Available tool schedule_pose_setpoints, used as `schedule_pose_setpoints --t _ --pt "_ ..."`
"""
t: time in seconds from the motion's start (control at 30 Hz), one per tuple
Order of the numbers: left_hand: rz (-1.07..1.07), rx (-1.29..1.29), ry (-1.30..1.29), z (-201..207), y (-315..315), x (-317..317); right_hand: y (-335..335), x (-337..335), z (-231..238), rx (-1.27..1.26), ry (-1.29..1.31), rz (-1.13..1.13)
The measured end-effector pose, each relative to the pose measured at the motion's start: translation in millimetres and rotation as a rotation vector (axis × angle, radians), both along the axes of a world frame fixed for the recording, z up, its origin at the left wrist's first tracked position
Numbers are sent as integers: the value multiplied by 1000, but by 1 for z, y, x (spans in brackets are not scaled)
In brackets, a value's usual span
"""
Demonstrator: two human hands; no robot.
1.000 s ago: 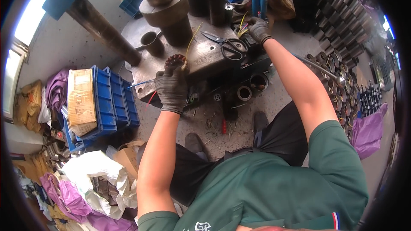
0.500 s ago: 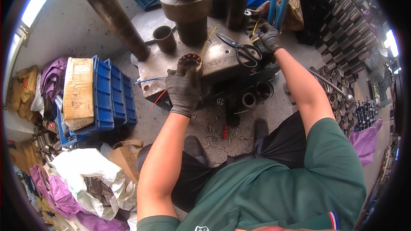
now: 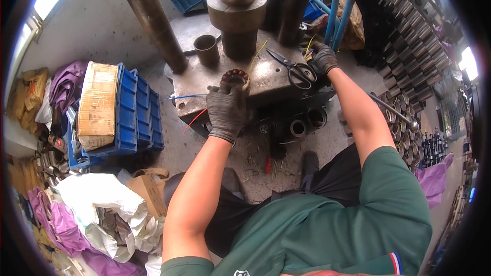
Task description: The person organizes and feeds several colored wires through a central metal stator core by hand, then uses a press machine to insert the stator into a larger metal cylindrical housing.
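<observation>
My left hand (image 3: 225,110), in a dark grey glove, is closed on the near side of a ring-shaped motor stator (image 3: 235,77) with reddish-brown windings. The stator rests on the metal press table (image 3: 192,88). Blue (image 3: 186,96), red and yellow wires trail from around it. My right hand (image 3: 323,57), gloved too, reaches the table's right end with bent fingers around something mostly hidden; a yellow wire (image 3: 310,46) stands up beside it. Between the hands lie black-handled scissors (image 3: 299,74), blades pointing away to the left.
A steel sleeve (image 3: 206,50) stands left of the thick press ram (image 3: 238,15), between two columns. Blue crates (image 3: 128,110) with a cardboard box (image 3: 97,106) are on the left. Stacked metal cylinders (image 3: 417,51) fill the right. A metal rod (image 3: 391,108) slants beside my right arm.
My view has shifted, so the table sits slightly lower and farther right in it. My left hand stays on the stator, and my right hand stays at the table's right end.
</observation>
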State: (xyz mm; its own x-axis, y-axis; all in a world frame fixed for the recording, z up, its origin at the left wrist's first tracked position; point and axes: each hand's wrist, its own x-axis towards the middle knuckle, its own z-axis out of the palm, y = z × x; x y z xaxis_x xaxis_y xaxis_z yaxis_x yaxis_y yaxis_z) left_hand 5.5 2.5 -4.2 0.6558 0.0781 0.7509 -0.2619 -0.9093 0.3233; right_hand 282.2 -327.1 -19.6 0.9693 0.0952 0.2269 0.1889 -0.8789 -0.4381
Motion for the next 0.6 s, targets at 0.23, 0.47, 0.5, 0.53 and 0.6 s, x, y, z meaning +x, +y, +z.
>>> schedule_pose_setpoints --t 0.23,0.47,0.5,0.53,0.6 --pt "7 -14 -1 0 4 -4 -2 -32 54 231 -321 43" --pt "11 -33 46 6 -2 -2 3 -54 61 561 -358 81" --pt "13 -32 45 6 -2 -2 7 -53 61 689 -281 28" --pt "7 -54 42 5 -2 -2 7 -57 60 825 -216 36" --pt "7 -75 41 4 0 -4 10 -69 59 864 -196 89"
